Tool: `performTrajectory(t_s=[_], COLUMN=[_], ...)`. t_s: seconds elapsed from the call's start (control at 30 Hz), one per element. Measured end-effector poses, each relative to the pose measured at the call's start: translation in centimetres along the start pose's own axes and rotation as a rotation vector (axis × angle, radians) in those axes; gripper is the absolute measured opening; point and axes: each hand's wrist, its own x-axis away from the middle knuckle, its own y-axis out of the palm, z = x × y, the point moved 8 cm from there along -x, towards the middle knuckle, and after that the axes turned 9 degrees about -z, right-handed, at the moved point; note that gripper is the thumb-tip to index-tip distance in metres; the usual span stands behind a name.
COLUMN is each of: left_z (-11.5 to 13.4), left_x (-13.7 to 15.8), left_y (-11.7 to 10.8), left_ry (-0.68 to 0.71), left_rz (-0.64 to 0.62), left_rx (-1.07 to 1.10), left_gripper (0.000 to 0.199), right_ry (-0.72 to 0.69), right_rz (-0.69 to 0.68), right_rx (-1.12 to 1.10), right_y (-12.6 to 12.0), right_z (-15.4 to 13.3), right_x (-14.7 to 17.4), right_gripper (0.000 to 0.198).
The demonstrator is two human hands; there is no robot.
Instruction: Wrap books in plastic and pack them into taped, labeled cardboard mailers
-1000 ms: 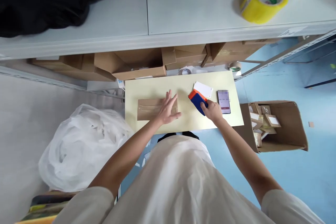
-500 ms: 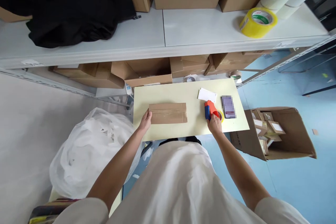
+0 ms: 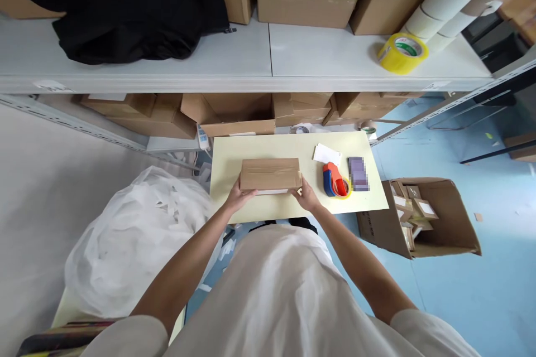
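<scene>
A long brown cardboard box (image 3: 270, 173) is held between my two hands over the pale yellow table (image 3: 226, 148), with a strip of white label showing low on its near side. My left hand (image 3: 238, 197) grips the box's left end. At the right end, my right hand (image 3: 306, 195) has its fingers closed around the near corner. To the right on the tabletop rests a red and blue tape dispenser (image 3: 334, 179), apart from both hands. Behind it are white paper slips (image 3: 326, 154), and a phone (image 3: 358, 173) with a blurred screen lies beside it.
A shelf (image 3: 234, 61) spans the back, bearing black clothing (image 3: 138, 17), large cartons and a yellow tape roll (image 3: 402, 53). A big bag of white material (image 3: 138, 245) bulges at left. On the floor at right, an open carton (image 3: 456, 223) holds several small boxes.
My right hand has let go of the tape dispenser, which now lies on the table, and has moved left to the box. The box is tilted up, showing its labelled near side.
</scene>
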Motion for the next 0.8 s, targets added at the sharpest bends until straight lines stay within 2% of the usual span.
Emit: performTrajectory(t_s=[0.1,0.23,0.4,0.8], left_z=[0.6,-0.1,-0.9,-1.8], left_x=[-1.0,-2.1,-2.5,-3.7], left_y=[-0.5,-1.1,-0.9,-0.1], left_ry=[-0.039,-0.125,-0.282,-0.322], left_rz=[0.003,0.088,0.185,0.146], left_rx=[-0.062,-0.083,-0.191,-0.201], left_gripper=[0.067,0.061,0.048,0.046], right_ry=[0.067,0.141,0.251,0.294], right_rz=[-0.003,-0.008,-0.009,0.034], right_rx=[-0.093,-0.191,-0.276,-0.180], right_y=[-2.3,-4.6,-4.1,-3.6], right_z=[-0.3,-0.3,1.5,2.9], right_x=[-0.6,-1.4,-2.3,-3.3], right_gripper=[0.057,0.046,0.041,0.044])
